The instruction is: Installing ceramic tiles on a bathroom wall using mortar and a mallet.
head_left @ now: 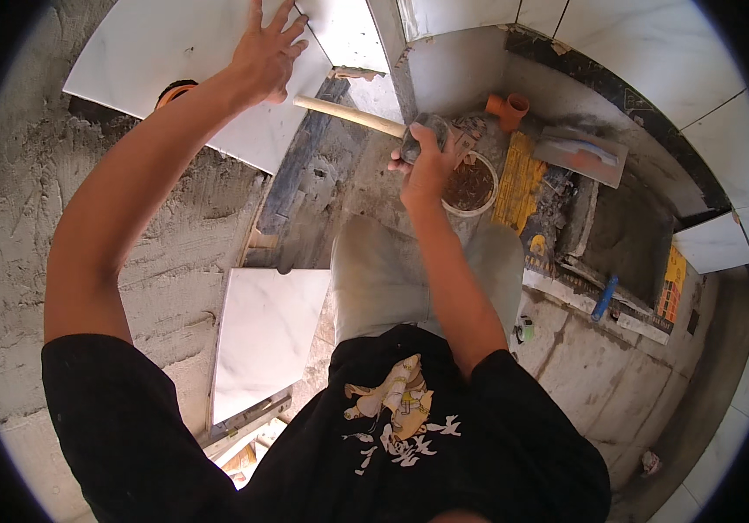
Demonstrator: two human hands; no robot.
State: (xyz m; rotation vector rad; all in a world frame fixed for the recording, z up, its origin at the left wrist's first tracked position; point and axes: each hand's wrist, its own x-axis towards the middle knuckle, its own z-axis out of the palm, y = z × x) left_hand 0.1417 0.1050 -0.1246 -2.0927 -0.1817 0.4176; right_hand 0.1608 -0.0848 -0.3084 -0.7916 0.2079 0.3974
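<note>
My left hand (268, 59) lies with fingers spread against a large white marbled tile (152, 52) on the left wall, close to the corner. Part of that tile is behind my left forearm. In my right hand (427, 167) is a mallet (352, 115), gripped by its dark head. Its pale wooden handle points left, toward the tile's edge, and its tip is near the left hand. Just below the mallet head, between my knees, stands a round bucket (494, 199) with brown contents. An orange ring (176, 92) shows at the tile's lower edge, partly covered by my forearm.
Another white tile (265, 340) leans by the rough mortar wall (165, 288). On the right are an orange pipe fitting (508, 111), a flat trowel (582, 155), a trough of grey mortar (631, 231), yellow packaging (518, 187) and a blue-handled tool (604, 298).
</note>
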